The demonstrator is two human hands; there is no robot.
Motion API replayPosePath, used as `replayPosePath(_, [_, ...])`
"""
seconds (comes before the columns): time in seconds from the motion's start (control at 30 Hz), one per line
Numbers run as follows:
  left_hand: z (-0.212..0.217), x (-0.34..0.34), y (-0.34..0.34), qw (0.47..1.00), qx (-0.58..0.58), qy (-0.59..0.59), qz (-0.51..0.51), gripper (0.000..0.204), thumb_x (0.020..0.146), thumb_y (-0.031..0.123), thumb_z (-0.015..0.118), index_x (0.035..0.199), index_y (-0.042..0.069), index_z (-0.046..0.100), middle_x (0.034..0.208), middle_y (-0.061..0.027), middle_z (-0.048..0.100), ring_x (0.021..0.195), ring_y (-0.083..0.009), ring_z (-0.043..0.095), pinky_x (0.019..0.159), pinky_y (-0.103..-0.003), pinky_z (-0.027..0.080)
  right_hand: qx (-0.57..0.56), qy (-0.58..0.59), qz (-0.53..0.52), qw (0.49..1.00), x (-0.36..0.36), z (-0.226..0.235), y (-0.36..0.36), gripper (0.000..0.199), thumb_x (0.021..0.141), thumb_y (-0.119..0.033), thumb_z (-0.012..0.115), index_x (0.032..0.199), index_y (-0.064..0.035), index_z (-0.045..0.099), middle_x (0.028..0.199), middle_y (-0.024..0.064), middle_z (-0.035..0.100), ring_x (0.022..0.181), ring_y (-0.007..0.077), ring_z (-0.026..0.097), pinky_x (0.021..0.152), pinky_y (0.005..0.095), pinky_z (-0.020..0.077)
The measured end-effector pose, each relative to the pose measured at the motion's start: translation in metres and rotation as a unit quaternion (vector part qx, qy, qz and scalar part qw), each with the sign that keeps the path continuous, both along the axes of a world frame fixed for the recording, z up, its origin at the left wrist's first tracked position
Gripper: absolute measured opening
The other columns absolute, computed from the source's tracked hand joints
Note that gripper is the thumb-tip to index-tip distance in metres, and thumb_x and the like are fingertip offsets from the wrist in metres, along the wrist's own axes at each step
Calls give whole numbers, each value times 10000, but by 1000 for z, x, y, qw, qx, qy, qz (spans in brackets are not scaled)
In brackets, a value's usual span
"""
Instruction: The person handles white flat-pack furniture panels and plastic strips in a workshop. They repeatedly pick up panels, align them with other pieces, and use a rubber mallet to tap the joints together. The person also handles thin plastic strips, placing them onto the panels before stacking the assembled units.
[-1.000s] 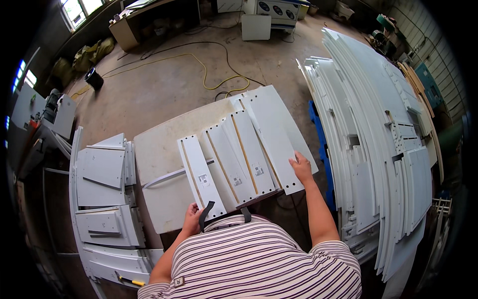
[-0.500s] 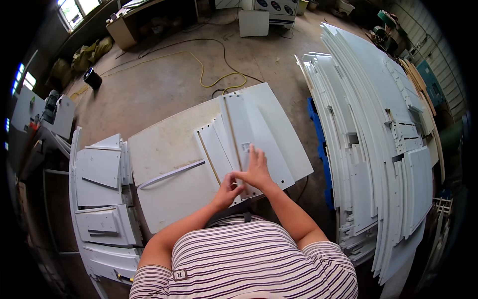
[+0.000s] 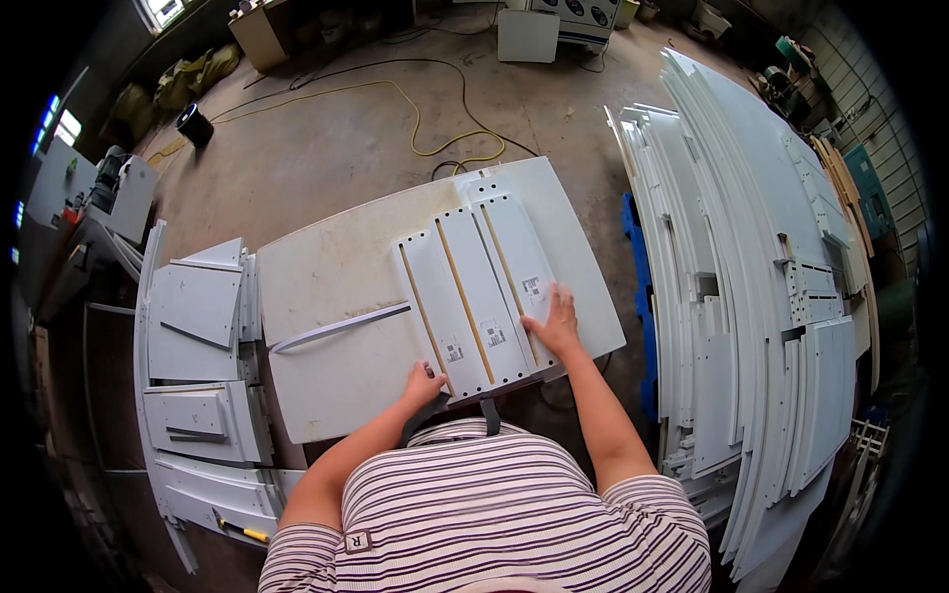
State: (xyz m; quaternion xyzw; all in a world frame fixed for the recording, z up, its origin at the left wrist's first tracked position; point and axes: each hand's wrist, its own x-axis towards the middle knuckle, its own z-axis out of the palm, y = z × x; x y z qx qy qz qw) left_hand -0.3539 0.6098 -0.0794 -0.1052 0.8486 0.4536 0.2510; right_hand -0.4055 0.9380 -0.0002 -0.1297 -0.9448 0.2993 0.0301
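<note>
Currently three white grooved panels (image 3: 482, 296) lie side by side over the pale tabletop (image 3: 326, 257), near ends toward me. My right hand (image 3: 556, 324), spread open, rests on the rightmost, seemingly steadying it; left hand (image 3: 425, 383) curls at the leftmost's near end, grip unclear.

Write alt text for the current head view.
A person's left hand is at the near left corner of three white panels side by side on a pale table, right hand on the rightmost; stacks of white boards flank the table.
</note>
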Motion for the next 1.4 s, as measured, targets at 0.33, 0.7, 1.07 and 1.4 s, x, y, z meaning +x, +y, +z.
replayPosePath(0.33, [-41, 1, 8, 993, 83, -30, 77, 434, 783, 89, 651, 1157, -53, 481, 1039, -189, 609, 931, -291, 610, 771, -431, 512, -60, -95, 5, 994, -2, -8, 18, 974, 748, -564, 662, 1446, -70, 196, 1248, 284, 476, 1146, 419, 483, 969, 447, 395])
replayPosePath(0.7, [83, -19, 49, 957, 245, -47, 145, 651, 769, 270, 747, 1241, 54, 355, 962, -170, 636, 871, -214, 613, 767, -362, 495, -156, -62, 24, 986, 6, -39, 24, 830, 811, -351, 672, 1433, -17, 235, 1377, 251, 387, 1271, 360, 389, 1064, 408, 304])
replayPosePath(1.07, [93, 65, -107, 895, 279, 99, 334, 287, 964, 265, 467, 1036, 3, 560, 897, -26, 559, 858, -95, 501, 764, -271, 450, -218, -97, -16, 971, 11, -48, 36, 724, 896, -363, 597, 1417, 1, 249, 1421, 197, 343, 1279, 300, 367, 1064, 374, 288])
replayPosePath(1.4, [45, 166, -344, 610, 382, 259, 644, 390, 829, 89, 624, 1167, 59, 431, 1054, -86, 548, 1008, -222, 550, 878, -398, 474, -151, -149, -76, 974, 22, -47, 42, 799, 893, -457, 552, 1383, 99, 254, 1387, 255, 390, 1250, 340, 429, 1034, 412, 351])
